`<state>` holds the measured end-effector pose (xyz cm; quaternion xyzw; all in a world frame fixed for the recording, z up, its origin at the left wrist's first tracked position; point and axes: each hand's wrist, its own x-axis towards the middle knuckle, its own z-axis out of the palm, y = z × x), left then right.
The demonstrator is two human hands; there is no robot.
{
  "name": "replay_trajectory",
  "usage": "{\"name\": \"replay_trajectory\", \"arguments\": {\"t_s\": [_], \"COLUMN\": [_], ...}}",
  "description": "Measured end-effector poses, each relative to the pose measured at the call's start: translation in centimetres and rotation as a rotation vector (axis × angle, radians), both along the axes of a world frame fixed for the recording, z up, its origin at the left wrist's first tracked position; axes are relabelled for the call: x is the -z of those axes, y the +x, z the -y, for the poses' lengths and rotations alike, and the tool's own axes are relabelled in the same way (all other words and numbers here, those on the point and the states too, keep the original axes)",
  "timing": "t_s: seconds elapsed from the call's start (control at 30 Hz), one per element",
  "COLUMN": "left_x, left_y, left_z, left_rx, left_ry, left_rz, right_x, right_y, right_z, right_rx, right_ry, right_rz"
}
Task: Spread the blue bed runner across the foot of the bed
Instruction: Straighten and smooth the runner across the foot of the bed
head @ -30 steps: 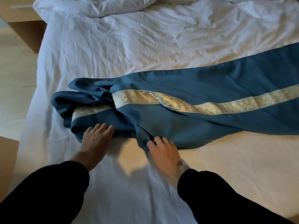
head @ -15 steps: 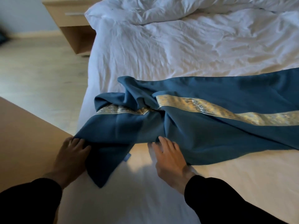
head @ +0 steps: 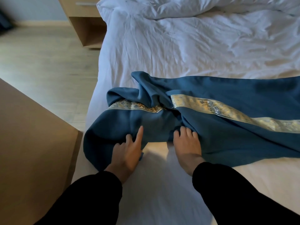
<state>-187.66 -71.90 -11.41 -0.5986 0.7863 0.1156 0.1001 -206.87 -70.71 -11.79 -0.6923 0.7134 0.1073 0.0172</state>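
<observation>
- one blue runner lying across the white bed, flat toward the right and running out of view there, bunched and twisted at its left end.
- left end of the runner draped over the left edge of the bed, hanging just beside a wooden panel.
- one gold patterned band along the runner's length, broken by the twist near the middle of the bunch.
- two hands, both in black sleeves.
- left hand loosely open on the runner's near edge, forefinger stretched out flat on the cloth, other fingers curled; gripping or only pressing, cannot tell.
- right hand palm down, fingertips tucked into a fold of the runner at its near edge; closed on cloth or not, cannot tell.
- bare sheet between the runner's near edge and the sleeves.
- wide stretch of wrinkled sheet beyond the runner, up to one rumpled duvet at the head.
- one wooden nightstand touching the bed's left side; open wood floor between it and the panel.
</observation>
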Motion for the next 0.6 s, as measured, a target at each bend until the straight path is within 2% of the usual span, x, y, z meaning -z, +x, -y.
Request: {"name": "replay_trajectory", "arguments": {"t_s": [0.07, 0.2, 0.33, 0.43, 0.53, 0.6], "left_x": [0.2, 0.0, 0.3, 0.5, 0.2, -0.1], "left_y": [-0.2, 1.6, 5.9, 10.2, 12.9, 12.6], "left_z": [0.5, 1.2, 2.2, 2.5, 2.3, 1.6], "left_rx": [0.017, 0.069, 0.139, 0.099, -0.022, -0.032], "left_ry": [0.027, -0.068, -0.288, -0.367, -0.336, -0.331], "left_rz": [0.053, 0.030, 0.101, 0.132, 0.181, 0.179], "right_x": [0.1, -0.5, -1.7, -2.2, -1.4, -0.8], "right_y": [-0.2, 1.2, 4.7, 9.0, 12.5, 13.1], "right_z": [0.4, 0.7, 0.3, 0.2, -0.7, -1.8], "right_rx": [0.001, 0.024, -0.104, -0.202, -0.269, -0.266], "right_ry": [0.016, 0.014, -0.042, 0.019, 0.069, 0.111], "right_rz": [0.072, 0.200, 0.341, 0.430, 0.555, 0.597]}}
